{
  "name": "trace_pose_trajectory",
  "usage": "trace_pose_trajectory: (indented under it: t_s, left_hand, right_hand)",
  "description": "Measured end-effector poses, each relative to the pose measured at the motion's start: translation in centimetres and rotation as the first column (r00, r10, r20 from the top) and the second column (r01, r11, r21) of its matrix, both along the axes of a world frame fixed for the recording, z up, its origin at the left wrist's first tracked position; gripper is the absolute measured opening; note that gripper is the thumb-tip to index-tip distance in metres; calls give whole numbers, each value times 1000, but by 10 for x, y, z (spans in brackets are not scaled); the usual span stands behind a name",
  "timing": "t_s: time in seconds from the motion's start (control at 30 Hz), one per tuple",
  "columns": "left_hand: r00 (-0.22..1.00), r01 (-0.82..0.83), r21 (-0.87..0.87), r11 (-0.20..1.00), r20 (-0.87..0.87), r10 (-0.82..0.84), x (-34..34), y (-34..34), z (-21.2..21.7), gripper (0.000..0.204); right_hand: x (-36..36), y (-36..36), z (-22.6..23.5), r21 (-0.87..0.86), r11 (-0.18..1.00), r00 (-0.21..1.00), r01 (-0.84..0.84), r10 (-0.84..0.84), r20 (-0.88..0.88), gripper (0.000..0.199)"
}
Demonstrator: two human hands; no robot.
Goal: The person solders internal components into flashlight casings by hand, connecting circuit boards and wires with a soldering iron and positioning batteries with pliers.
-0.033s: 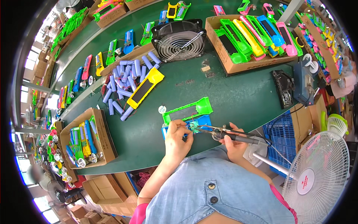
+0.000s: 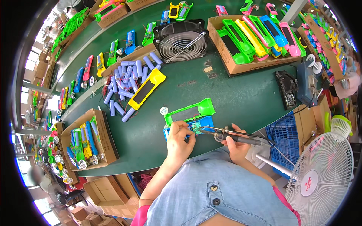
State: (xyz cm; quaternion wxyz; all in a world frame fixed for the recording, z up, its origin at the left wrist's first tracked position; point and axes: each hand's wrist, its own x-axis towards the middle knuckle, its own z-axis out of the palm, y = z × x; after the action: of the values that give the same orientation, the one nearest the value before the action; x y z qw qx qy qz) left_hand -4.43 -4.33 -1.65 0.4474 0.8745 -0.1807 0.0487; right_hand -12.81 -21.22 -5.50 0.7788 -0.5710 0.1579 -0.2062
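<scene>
My right hand [image 2: 236,146] grips a soldering iron [image 2: 245,140] with a dark handle and a cable. Its tip end reaches left to a small green circuit board [image 2: 196,127], which lies on a blue plastic housing [image 2: 206,121]. My left hand [image 2: 180,140] is closed in a pinch at the housing's left part; what the fingers hold is hidden. Just beyond lies a green plastic housing [image 2: 206,107] with thin red wires, touching or close against the blue one. A small round whitish disc [image 2: 163,110] sits at its left end.
Purple cylindrical battery cells [image 2: 128,77] lie heaped at left beside a yellow housing [image 2: 148,90]. A black metal fan [image 2: 181,43] stands behind. Cardboard boxes of housings flank the workspace, at left [image 2: 109,145] and far right [image 2: 245,67]. A soldering station [image 2: 306,84] stands right; a white fan [image 2: 320,180] is nearer.
</scene>
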Motion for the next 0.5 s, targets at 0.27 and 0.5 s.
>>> trace_pose_trajectory:
  t_s: [0.27,0.5]
  left_hand:
    - [1000,2,32,999,29,-3,4,-1,-2,13]
    - [999,11,66,998,51,-14,6,-1,0,12]
  right_hand:
    - [1,-2,-12,-47,996,996,-78,80,51,26]
    - [5,-6,8,39,999,996,-29,25,86,26]
